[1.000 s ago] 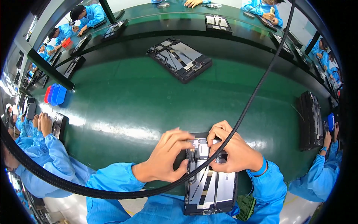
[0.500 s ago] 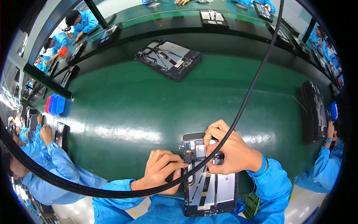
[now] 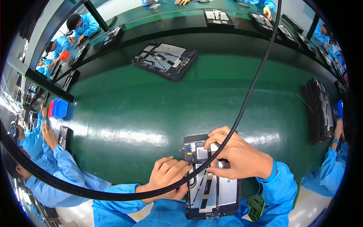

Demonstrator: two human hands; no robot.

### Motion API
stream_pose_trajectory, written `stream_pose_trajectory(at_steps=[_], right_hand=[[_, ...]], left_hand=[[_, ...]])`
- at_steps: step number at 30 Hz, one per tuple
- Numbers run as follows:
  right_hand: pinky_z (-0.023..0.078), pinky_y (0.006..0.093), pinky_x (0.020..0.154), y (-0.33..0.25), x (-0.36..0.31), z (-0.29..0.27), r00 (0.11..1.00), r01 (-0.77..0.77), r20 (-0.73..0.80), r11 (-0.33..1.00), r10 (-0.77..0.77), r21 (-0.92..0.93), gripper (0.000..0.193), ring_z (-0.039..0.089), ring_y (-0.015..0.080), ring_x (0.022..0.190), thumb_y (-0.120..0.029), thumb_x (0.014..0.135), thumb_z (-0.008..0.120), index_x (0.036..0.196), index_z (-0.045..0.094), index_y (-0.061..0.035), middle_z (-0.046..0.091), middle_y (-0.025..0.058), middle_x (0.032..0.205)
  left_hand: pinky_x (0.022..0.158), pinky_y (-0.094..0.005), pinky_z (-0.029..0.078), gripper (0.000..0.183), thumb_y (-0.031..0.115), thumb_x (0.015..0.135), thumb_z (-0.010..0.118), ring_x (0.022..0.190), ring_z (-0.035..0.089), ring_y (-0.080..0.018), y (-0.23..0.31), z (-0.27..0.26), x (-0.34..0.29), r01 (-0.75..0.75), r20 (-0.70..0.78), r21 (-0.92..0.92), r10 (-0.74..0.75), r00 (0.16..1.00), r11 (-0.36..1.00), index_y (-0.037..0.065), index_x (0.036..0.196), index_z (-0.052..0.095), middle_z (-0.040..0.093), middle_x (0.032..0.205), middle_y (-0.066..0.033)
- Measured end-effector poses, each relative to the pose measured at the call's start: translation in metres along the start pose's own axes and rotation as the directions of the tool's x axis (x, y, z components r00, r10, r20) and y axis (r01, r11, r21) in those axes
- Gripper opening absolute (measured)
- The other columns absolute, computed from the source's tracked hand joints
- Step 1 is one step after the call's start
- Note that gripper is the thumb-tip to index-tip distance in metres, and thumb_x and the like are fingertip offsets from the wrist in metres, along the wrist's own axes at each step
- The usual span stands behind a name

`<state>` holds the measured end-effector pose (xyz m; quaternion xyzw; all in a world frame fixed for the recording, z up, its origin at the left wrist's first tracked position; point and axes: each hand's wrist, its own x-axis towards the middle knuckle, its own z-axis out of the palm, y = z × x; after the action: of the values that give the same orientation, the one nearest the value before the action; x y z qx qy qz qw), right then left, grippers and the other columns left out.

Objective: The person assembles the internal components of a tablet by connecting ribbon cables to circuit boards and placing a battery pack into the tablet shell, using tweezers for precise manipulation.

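An opened tablet (image 3: 228, 193) with bare flat cables, pale panels and a black frame lies in front of me, its near end close to my body. My left hand (image 3: 170, 178) is closed at its left edge, fingertips on the frame. Over the upper right part of the tablet, my right hand (image 3: 242, 157) has its fingers bent down and its thumb low among the inner parts. A black cable crosses in front of both hands and hides part of the fingers, so what the right fingertips hold cannot be made out.
The black braided cable (image 3: 247, 102) arcs across the view. Another opened tablet (image 3: 164, 60) lies farther back on the green bench (image 3: 124, 113). A stack of tablets (image 3: 319, 109) stands at the right, blue bins (image 3: 59, 109) at the left. Co-workers in blue sit on both sides.
My right hand's fingers have loosened and spread slightly over the tablet, the thumb now lower. My left hand stays at its edge. The far tablet has shifted a little left.
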<state>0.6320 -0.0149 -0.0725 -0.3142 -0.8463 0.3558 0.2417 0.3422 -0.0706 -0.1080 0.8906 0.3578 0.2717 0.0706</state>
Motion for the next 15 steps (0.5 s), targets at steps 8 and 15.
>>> stream_pose_trajectory(at_steps=[8, 15], right_hand=[[0.046, 0.05, 0.112, -0.004, -0.021, -0.007, 0.999, -0.014, -0.05, 0.997, 0.01, -0.072, 0.016, 0.053, 0.0392, 0.137, -0.017, 0.081, 0.085, 0.075, 0.076, -0.0053, 0.064, 0.0126, 0.131], [0.047, 0.0501, 0.111, 0.004, -0.039, -0.01, 0.995, -0.002, -0.105, 0.998, -0.006, -0.071, 0.014, 0.053, 0.0395, 0.138, -0.016, 0.08, 0.084, 0.076, 0.076, -0.0055, 0.065, 0.0129, 0.134]], left_hand=[[0.098, -0.0538, 0.053, 0.033, 0.02, 0.081, 0.068, 0.101, 0.068, -0.0307, 0.003, 0.006, 0.0, 0.006, -0.103, -0.012, -0.008, 0.995, 1.0, 0.006, 0.107, 0.082, 0.078, 0.114, -0.0114], [0.107, -0.0541, 0.05, 0.028, 0.015, 0.086, 0.072, 0.105, 0.07, -0.0293, 0.017, 0.009, 0.01, 0.063, -0.081, 0.001, -0.063, 0.995, 0.998, 0.005, 0.111, 0.08, 0.076, 0.113, -0.0082]])
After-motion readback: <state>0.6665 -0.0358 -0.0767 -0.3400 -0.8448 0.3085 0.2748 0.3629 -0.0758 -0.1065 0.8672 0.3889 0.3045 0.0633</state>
